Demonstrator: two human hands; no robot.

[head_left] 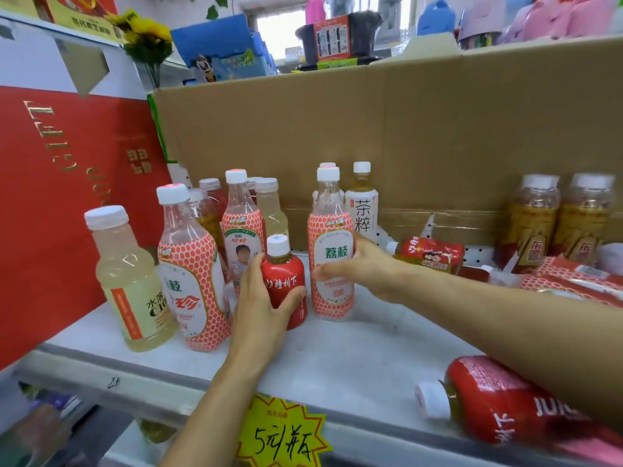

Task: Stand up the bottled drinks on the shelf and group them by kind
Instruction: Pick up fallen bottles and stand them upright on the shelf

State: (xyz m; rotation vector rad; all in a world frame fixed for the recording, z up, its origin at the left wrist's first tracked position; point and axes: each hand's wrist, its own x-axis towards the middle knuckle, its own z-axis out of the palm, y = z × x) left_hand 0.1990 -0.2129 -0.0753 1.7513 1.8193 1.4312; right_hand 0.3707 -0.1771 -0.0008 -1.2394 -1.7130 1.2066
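**Left hand** (259, 298): fingers and thumb curled round the small red bottle (284, 281). The bottle stands upright on the shelf (337, 358), long axis 6 to 12 o'clock, white cap at 12.

**Right hand** (357, 264): clamped round the waist of the held lychee bottle (332, 251). This bottle is also upright and stands just at 3 o'clock of the small red bottle, close beside it.

**Same kind, already standing:** front lychee bottle (194, 281) and rear lychee bottle (241, 230), at 9 to 10 o'clock of the left hand.

**Deciding relation:** the small red bottle stands between the held lychee bottle and its two fellows. Joining them probably means the red one must clear first, or the lychee bottle must pass behind it at 12 o'clock.

**Still lying:**
- Red juice bottle (499, 399), at 4 o'clock of both hands and partly under the right forearm. Its long axis runs roughly 9 to 4, cap toward 9. The right hand is judged nearer.
- Rear red bottle (428, 254), at 3 o'clock of the right hand, cap toward 9.

**Other stock, upright:** pale lemon bottle (131, 281), white-label tea bottle (362, 203), two amber tea bottles (532, 220).
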